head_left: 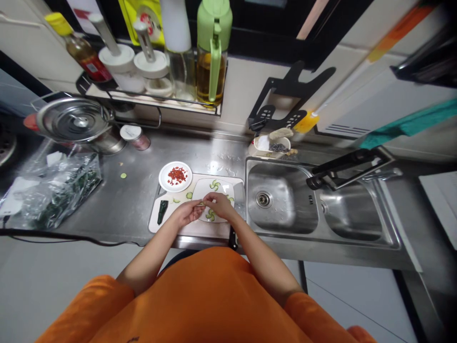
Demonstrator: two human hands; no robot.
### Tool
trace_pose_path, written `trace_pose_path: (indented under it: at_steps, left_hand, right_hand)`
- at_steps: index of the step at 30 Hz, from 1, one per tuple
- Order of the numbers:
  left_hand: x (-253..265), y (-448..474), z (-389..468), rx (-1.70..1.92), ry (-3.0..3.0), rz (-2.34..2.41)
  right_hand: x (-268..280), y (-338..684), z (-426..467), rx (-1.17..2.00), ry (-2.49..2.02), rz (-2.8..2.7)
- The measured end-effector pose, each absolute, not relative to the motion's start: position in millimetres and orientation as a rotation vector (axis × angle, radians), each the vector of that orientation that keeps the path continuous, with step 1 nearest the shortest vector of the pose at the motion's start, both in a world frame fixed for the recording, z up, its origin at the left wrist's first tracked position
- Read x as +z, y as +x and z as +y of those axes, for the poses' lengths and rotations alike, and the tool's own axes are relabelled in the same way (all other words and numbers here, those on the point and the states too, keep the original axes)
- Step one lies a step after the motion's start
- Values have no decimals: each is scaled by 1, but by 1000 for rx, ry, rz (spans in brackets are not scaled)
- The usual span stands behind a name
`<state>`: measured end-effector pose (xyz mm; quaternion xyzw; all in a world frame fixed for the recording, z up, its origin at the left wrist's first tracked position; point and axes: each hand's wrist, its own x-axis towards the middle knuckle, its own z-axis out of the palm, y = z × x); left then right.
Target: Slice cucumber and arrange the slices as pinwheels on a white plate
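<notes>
My left hand [189,213] and my right hand [218,205] meet over a white squarish plate [229,215]. Fingertips of both pinch a small, thin green piece that looks like a cucumber slice [202,204]; it is partly hidden. Curved cucumber slices sit in small fan-like clusters on the plate, such as the cluster [214,185] at its far side. Underneath is a pale cutting board [189,230], with a few loose slices [189,195] and a dark green cucumber chunk [162,211] left of my hands. A round white plate [162,177] holds chopped red bits [177,176].
A double steel sink [285,205] lies to the right. A black handle [233,238] sticks out at the board's near edge. Leftward are a plastic bag of greens [71,195], a lidded steel pot [80,121] and a small jar [135,137]. Bottles stand on a rack [160,99] above.
</notes>
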<state>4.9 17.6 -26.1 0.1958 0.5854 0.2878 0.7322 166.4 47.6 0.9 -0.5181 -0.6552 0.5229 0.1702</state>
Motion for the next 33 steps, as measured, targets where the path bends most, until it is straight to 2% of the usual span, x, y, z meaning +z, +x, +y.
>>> trace_pose_path:
  at_steps: [8, 23, 33]
  left_hand:
    - [-29, -2, 21, 767, 258, 1336]
    - [-42, -10, 25, 658, 1332, 1913]
    - [-41, -5, 26, 536, 1628, 1954]
  right_hand:
    - [-13, 167, 56, 1440, -1528, -1966]
    - [-28, 139, 82, 1061, -1696, -2529]
    - [-28, 130, 90, 664, -1367, -2985]
